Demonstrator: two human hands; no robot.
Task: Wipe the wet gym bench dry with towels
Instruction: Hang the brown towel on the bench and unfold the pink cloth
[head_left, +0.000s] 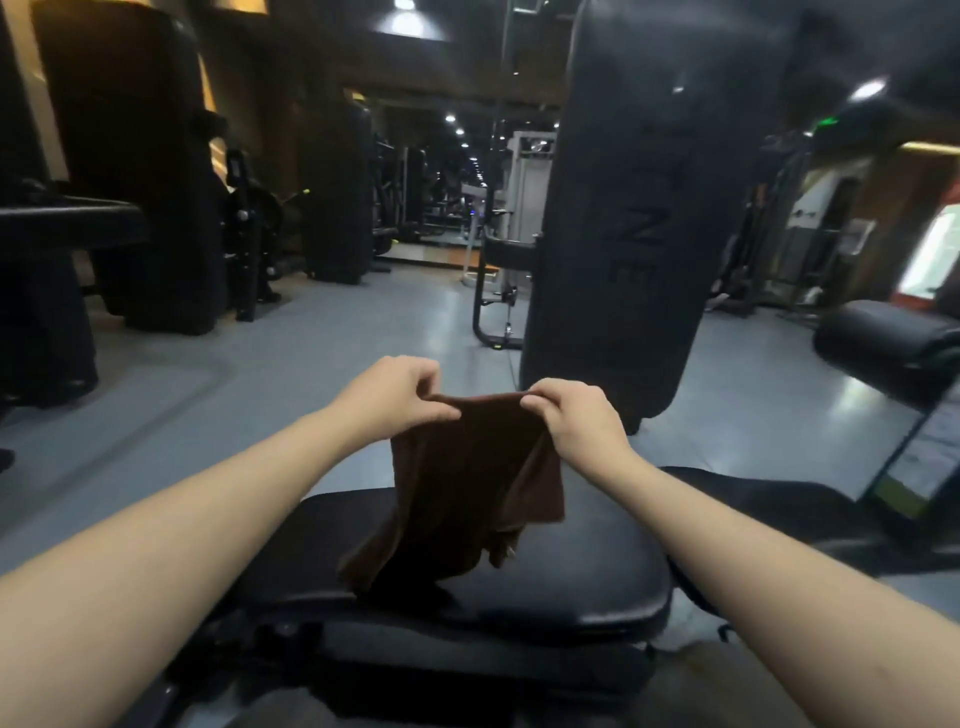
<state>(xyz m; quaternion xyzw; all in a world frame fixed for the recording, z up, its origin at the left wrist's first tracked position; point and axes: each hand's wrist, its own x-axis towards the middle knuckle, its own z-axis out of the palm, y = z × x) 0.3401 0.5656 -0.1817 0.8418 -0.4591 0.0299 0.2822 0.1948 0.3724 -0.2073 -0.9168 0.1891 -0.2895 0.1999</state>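
A: Starting on the left, what is the left hand (390, 399) doing?

B: It pinches the top edge of the brown towel (470, 483) at its left corner, thumb and fingers closed on the cloth.

A: And the towel itself?

B: It hangs in the air between the two hands, held up by its top edge. The cloth is folded or doubled, and its lower corner droops down to just about meet the black padded surface (571, 582) of the gym bench; I cannot tell whether it truly touches.

A: The right hand (576, 421)?

B: It grasps the same top edge at the right corner, fingers curled over the fabric.

A: So which step is this?

B: I'd judge it as preparation: the towel is being spread or refolded into a pad, and no wiping stroke is under way. The pad shows a sheen, but I cannot make out water on it.

A: What does the next move ask for?

B: Probably lowering the cloth flat onto the pad, pressing with a palm, and drawing it across in overlapping passes, keeping the loose corner from bunching underneath.
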